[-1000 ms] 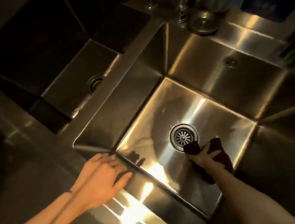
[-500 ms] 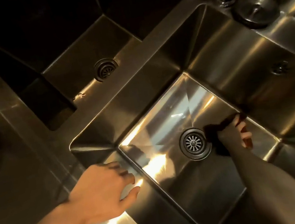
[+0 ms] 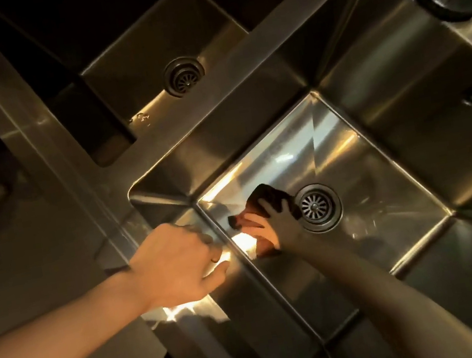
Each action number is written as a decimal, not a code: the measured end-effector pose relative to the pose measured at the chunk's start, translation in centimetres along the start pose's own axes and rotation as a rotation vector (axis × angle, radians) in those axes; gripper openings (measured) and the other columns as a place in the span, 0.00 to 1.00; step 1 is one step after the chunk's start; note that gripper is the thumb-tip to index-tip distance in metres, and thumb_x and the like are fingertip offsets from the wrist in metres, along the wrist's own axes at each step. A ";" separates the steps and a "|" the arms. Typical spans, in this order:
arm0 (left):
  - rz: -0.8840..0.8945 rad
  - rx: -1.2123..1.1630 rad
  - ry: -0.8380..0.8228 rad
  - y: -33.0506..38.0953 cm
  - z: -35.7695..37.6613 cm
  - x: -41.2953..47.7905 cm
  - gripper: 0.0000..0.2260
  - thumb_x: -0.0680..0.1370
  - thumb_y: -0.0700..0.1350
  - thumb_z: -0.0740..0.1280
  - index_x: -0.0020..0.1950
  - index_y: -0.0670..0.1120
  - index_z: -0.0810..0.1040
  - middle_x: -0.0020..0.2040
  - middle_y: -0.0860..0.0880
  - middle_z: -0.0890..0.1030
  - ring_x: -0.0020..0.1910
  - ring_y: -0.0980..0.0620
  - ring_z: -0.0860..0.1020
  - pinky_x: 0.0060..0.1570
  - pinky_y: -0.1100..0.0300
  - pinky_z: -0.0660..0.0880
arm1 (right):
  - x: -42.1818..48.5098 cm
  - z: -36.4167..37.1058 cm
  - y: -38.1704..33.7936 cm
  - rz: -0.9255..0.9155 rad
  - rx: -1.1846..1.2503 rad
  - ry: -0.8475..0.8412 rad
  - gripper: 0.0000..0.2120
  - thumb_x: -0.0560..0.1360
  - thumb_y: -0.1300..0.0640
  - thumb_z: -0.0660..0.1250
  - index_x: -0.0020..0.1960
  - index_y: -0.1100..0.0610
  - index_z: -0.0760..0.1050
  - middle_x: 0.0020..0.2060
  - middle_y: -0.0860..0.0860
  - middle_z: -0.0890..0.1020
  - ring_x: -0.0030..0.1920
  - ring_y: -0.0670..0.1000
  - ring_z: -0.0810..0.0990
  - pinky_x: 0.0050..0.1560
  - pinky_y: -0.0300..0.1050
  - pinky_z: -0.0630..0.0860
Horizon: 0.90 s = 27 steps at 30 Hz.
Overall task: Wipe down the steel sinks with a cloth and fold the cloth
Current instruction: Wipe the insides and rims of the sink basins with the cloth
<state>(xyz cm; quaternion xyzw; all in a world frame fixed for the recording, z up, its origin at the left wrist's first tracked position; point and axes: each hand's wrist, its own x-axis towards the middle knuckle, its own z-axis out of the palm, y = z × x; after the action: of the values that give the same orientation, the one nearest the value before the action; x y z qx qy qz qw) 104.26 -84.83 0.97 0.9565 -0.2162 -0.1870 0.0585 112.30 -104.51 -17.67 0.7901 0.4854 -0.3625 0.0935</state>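
Here, the head view. Low in the centre of the frame the right hand (image 3: 279, 223) spreads its fingers over the dark cloth (image 3: 266, 197) and presses it onto the floor of the near sink (image 3: 399, 82), just left of the drain (image 3: 316, 207). Left of centre, the left hand (image 3: 173, 261) rests on that sink's front rim with its fingers curled; blur hides whether they hook the edge or hold nothing. The far sink (image 3: 145, 53), in the upper centre, lies in shadow, with bright specks (image 3: 140, 118), perhaps water, near its front edge.

The step in hand, as judged, is wiping the near basin's floor. To do it well, a flat palm lets the whole cloth bear on the steel. Strokes should overlap, run into the seams where floor meets wall, and circle the drain's ring, where grime likely gathers. The braced left hand steadies the reach. The walls and the far sink probably remain, and folding comes last.
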 end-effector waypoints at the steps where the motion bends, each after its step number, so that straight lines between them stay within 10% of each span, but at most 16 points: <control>1: -0.002 0.006 0.000 0.1 -0.1 0.0 0.18 0.74 0.57 0.55 0.30 0.53 0.76 0.23 0.54 0.70 0.23 0.54 0.71 0.26 0.65 0.62 | 0.6 0.4 1.0 -0.055 -0.020 0.050 0.33 0.77 0.49 0.62 0.76 0.43 0.49 0.77 0.49 0.49 0.75 0.64 0.45 0.67 0.71 0.51; 5: 0.003 -0.022 0.008 0.0 0.3 -0.1 0.17 0.75 0.57 0.56 0.31 0.52 0.75 0.25 0.54 0.71 0.26 0.53 0.72 0.26 0.63 0.67 | 3.5 -0.2 5.6 0.026 -0.039 0.242 0.33 0.70 0.52 0.72 0.71 0.41 0.64 0.72 0.49 0.65 0.70 0.67 0.62 0.55 0.74 0.66; 14: -0.013 -0.023 0.013 -0.1 0.7 -0.1 0.16 0.73 0.56 0.58 0.27 0.50 0.68 0.23 0.53 0.69 0.25 0.52 0.69 0.24 0.59 0.71 | 1.0 0.8 12.0 1.097 0.792 0.463 0.26 0.75 0.45 0.59 0.72 0.40 0.60 0.75 0.47 0.53 0.72 0.64 0.48 0.65 0.70 0.53; 23: 0.009 -0.021 0.049 -0.2 1.5 -0.4 0.18 0.75 0.58 0.56 0.30 0.52 0.74 0.25 0.54 0.72 0.27 0.52 0.73 0.25 0.58 0.73 | 5.8 -2.0 7.6 0.110 0.114 0.267 0.34 0.75 0.33 0.33 0.72 0.42 0.61 0.74 0.52 0.61 0.73 0.65 0.55 0.65 0.74 0.54; 27: -0.014 -0.070 0.038 -0.4 1.7 -0.6 0.16 0.75 0.58 0.57 0.32 0.52 0.73 0.27 0.53 0.72 0.28 0.51 0.73 0.26 0.56 0.74 | 4.6 -2.3 15.9 0.368 0.186 0.327 0.28 0.74 0.44 0.62 0.73 0.39 0.59 0.75 0.47 0.56 0.73 0.64 0.52 0.64 0.71 0.60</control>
<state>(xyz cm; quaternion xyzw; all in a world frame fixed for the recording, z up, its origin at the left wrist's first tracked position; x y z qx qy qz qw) 103.23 -84.29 -0.42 0.9588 -0.2014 -0.1766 0.0949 127.96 -108.26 -22.30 0.9185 0.3065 -0.2499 0.0051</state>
